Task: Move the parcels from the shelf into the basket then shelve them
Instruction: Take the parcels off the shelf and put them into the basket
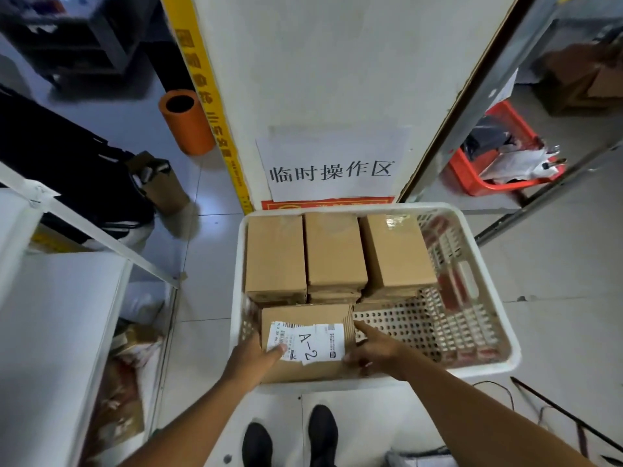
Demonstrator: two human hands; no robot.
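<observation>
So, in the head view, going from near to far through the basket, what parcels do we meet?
Labelled parcel held by left hand and right hand → row of three plain parcels → basket far rim.

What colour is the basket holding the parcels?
White, with perforated walls; the basket shows best in the head view.

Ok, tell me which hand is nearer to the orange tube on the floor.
Left. The left hand grips the near-left edge of the A-2 parcel, on the side of the orange tube. The right hand holds the parcel's opposite edge, farther from the tube.
</observation>
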